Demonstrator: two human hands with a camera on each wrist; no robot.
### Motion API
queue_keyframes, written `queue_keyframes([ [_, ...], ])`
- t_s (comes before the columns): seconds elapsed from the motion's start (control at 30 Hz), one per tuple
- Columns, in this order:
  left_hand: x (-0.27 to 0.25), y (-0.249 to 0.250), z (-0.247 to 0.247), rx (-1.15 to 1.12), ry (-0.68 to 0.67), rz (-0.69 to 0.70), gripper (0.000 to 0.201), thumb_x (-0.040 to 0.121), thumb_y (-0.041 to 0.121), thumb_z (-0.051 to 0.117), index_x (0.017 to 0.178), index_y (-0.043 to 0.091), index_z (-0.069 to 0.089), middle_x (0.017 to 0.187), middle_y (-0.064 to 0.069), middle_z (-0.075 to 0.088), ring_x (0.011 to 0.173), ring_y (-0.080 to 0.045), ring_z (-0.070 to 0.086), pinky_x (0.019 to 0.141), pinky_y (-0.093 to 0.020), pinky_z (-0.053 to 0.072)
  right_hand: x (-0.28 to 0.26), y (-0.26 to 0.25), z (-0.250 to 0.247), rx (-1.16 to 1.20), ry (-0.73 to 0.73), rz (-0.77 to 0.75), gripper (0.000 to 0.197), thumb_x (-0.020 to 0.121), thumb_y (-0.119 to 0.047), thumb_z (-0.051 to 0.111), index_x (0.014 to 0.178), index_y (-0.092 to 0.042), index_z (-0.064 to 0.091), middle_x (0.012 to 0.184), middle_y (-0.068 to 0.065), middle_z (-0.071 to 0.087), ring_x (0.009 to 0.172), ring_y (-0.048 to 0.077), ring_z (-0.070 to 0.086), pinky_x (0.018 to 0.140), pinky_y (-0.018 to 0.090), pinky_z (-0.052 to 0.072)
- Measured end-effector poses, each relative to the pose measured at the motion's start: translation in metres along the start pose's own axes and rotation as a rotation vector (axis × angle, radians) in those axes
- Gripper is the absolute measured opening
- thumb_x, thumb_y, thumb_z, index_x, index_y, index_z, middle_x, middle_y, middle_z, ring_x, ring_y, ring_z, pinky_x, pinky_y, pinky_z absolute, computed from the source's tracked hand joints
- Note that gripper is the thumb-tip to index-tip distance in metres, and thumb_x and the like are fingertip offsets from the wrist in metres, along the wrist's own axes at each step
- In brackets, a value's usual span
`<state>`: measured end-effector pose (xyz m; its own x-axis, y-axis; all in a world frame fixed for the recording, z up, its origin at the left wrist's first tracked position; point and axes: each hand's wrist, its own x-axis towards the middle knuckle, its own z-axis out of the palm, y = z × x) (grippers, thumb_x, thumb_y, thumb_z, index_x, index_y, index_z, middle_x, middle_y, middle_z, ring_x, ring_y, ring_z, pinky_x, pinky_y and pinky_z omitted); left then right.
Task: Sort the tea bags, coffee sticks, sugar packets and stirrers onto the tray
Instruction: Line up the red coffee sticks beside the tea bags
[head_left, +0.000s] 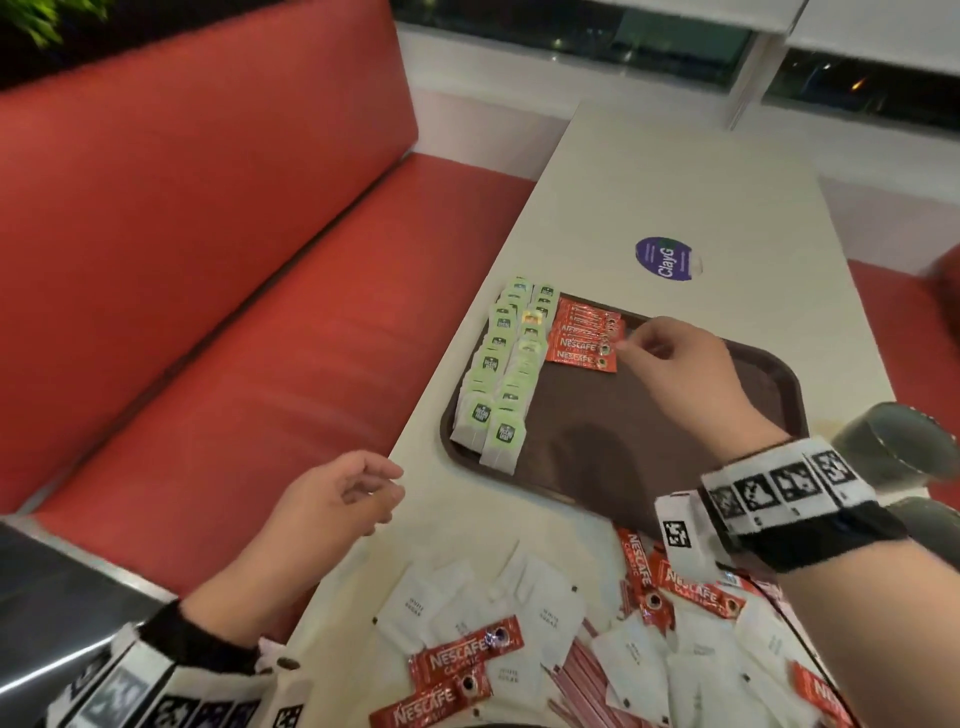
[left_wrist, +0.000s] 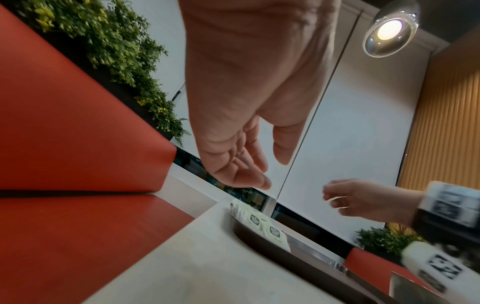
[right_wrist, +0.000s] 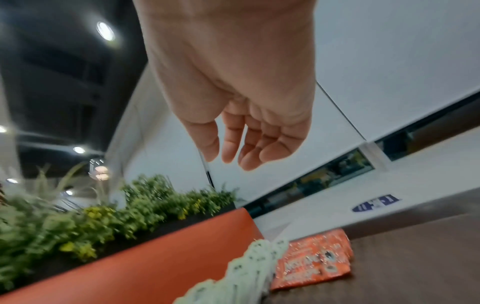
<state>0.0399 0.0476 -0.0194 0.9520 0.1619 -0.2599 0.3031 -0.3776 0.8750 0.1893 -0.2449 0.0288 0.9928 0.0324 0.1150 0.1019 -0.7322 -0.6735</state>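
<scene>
A brown tray (head_left: 675, 447) lies on the pale table. Two rows of green tea bags (head_left: 498, 374) fill its left side, and a stack of red coffee sticks (head_left: 584, 338) lies beside them at the far end. My right hand (head_left: 626, 348) hovers at the right end of that stack with relaxed fingers. The right wrist view shows this hand (right_wrist: 221, 156) empty above the coffee sticks (right_wrist: 314, 261). My left hand (head_left: 384, 483) hangs loosely curled and empty over the table's left edge. On the near table, white sugar packets (head_left: 467, 608), coffee sticks (head_left: 467, 660) and red-striped stirrers (head_left: 587, 680) lie mixed.
A red bench seat (head_left: 234, 338) runs along the table's left edge. A round purple sticker (head_left: 667, 258) sits on the table beyond the tray. The right half of the tray floor (head_left: 727, 405) is bare. Window blinds and plants stand behind.
</scene>
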Motion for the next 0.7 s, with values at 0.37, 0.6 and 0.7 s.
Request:
queue_keyframes([
  [0.37, -0.063, -0.012, 0.016, 0.49, -0.236, 0.026, 0.013, 0.079, 0.04, 0.072, 0.09, 0.04, 0.066, 0.093, 0.017, 0.066, 0.089, 0.004, 0.058, 0.076, -0.016, 0.046, -0.169, 0.031, -0.028, 0.001, -0.293, 0.055, 0.016, 0.077, -0.019, 0.076, 0.07, -0.027, 0.065, 0.063, -0.012, 0.063, 0.058, -0.001, 0.054, 0.058, 0.011, 0.041],
  [0.6, -0.093, -0.004, 0.055, 0.859, -0.383, 0.165, 0.054, 0.076, 0.045, 0.071, 0.126, 0.035, 0.053, 0.119, 0.014, 0.056, 0.111, -0.008, 0.046, 0.095, -0.024, 0.038, -0.213, 0.037, -0.016, -0.138, -0.478, -0.042, 0.019, 0.082, -0.033, 0.071, 0.087, -0.041, 0.054, 0.091, -0.02, 0.059, 0.085, -0.004, 0.053, 0.068, 0.011, 0.038],
  [0.7, -0.096, -0.014, 0.065, 0.945, -0.36, 0.191, 0.055, 0.077, 0.044, 0.066, 0.128, 0.035, 0.048, 0.116, 0.011, 0.054, 0.107, -0.011, 0.043, 0.092, -0.027, 0.039, -0.226, 0.04, -0.021, -0.142, -0.511, -0.037, 0.019, 0.083, -0.037, 0.069, 0.089, -0.044, 0.053, 0.095, -0.021, 0.058, 0.087, -0.006, 0.053, 0.069, 0.011, 0.039],
])
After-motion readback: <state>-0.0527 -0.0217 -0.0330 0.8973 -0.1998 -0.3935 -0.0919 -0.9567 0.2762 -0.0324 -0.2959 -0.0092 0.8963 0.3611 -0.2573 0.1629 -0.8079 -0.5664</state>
